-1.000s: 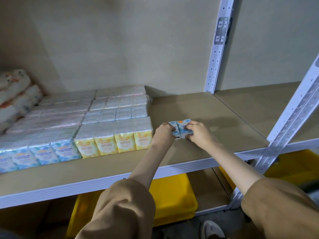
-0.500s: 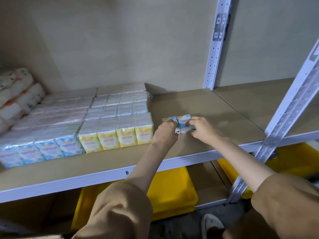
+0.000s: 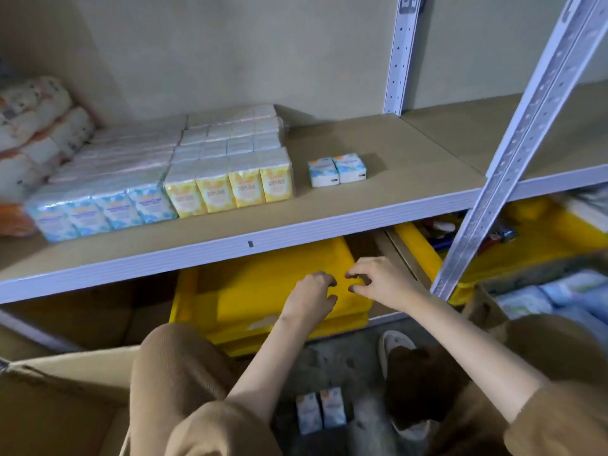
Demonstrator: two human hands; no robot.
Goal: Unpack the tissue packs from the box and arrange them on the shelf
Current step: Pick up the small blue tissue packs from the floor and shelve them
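Two small blue-and-white tissue packs [image 3: 337, 169] stand side by side on the shelf board [image 3: 388, 189], right of the rows of yellow packs [image 3: 230, 185] and blue packs [image 3: 102, 210]. Both hands hang below the shelf edge, in front of a yellow bin. My left hand [image 3: 311, 296] has its fingers curled loosely and holds nothing. My right hand [image 3: 375, 281] is also empty, fingers bent and apart. Two more small tissue packs [image 3: 320, 411] stand on the floor between my knees. An open cardboard box [image 3: 59, 399] lies at the lower left.
Yellow bins [image 3: 263, 291] sit on the lower shelf. A white slotted upright [image 3: 513, 146] crosses the right side. Large wrapped rolls [image 3: 36, 133] fill the shelf's far left. Another box with blue packs [image 3: 552, 294] is at the right. My shoe [image 3: 394, 347] rests on the grey floor.
Both hands let go of the two small packs, which stay on the shelf, and have dropped below the shelf edge. The view has tilted downward.
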